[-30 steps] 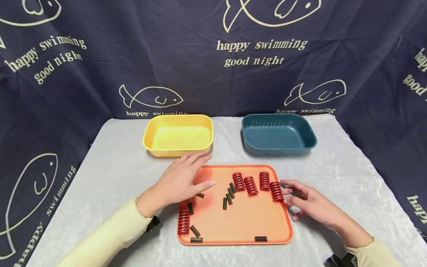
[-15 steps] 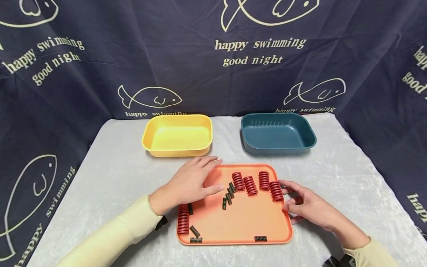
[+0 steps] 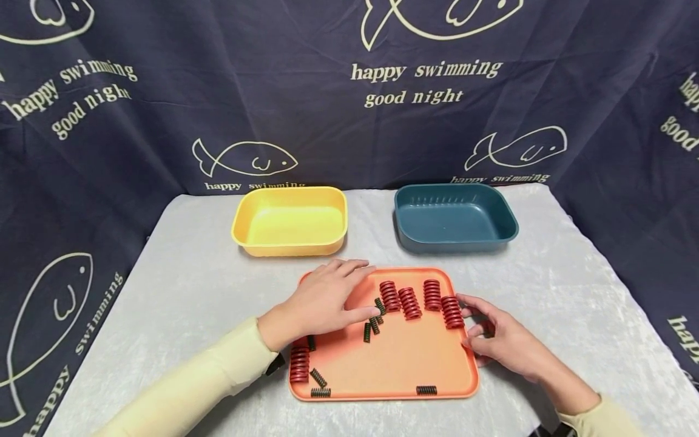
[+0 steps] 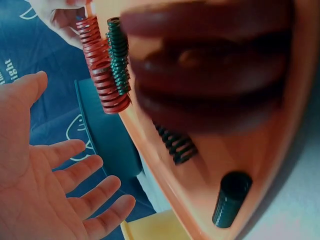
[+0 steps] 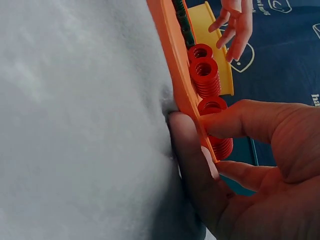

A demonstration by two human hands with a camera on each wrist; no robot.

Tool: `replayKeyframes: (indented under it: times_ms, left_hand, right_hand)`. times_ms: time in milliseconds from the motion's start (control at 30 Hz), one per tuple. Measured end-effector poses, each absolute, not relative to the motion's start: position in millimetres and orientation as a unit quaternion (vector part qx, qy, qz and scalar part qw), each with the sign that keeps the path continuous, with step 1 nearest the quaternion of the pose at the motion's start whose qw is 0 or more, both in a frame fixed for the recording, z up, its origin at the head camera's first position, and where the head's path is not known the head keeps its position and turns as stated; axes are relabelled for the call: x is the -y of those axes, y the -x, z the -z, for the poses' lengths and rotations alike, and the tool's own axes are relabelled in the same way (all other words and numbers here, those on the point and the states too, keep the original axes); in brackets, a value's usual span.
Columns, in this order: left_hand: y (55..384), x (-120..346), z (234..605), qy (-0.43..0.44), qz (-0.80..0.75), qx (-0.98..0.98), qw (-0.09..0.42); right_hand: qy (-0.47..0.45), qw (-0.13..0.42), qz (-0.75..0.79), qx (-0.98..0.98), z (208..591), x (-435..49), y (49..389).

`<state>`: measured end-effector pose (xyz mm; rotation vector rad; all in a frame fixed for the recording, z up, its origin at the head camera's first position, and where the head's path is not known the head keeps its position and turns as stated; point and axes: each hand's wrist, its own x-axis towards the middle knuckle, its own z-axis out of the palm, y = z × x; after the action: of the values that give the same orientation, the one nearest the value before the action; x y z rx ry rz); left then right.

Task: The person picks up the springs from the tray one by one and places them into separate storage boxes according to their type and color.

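Over the upper left of an orange tray (image 3: 420, 364), my left hand (image 3: 322, 297) hovers with fingers extended and holds nothing. Its thumb lies above small dark green springs (image 3: 367, 332). At the tray's right edge, my right hand (image 3: 508, 337) pinches the rim, thumb on one side and fingers on the other, as the right wrist view shows. Close by that hand is a thick red spring (image 3: 452, 312), among several red ones. Another red spring (image 3: 300, 364) lies at the tray's left side, near a few dark green ones (image 3: 318, 378). My left hand covers part of the tray.
Behind the tray stand a yellow bin (image 3: 289, 240) at left and a dark blue bin (image 3: 459, 243) at right. One dark green spring (image 3: 426, 390) lies along the tray's front edge. A grey cloth (image 3: 191, 267) covers the table, with a navy curtain (image 3: 327, 103) behind.
My left hand has moved right and slightly nearer over the tray, away from the yellow bin. My right hand has closed on the tray's rim. The springs keep their places.
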<state>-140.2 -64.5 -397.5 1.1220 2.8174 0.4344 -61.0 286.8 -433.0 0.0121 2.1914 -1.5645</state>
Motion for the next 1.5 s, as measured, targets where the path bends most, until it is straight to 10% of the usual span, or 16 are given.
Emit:
replayKeyframes:
  times_ms: [1500]
  left_hand:
    - [163,25,404,-0.428,-0.204,-0.867,0.152]
  right_hand:
    - [0.002,0.220,0.558,-0.800,436,-284,62]
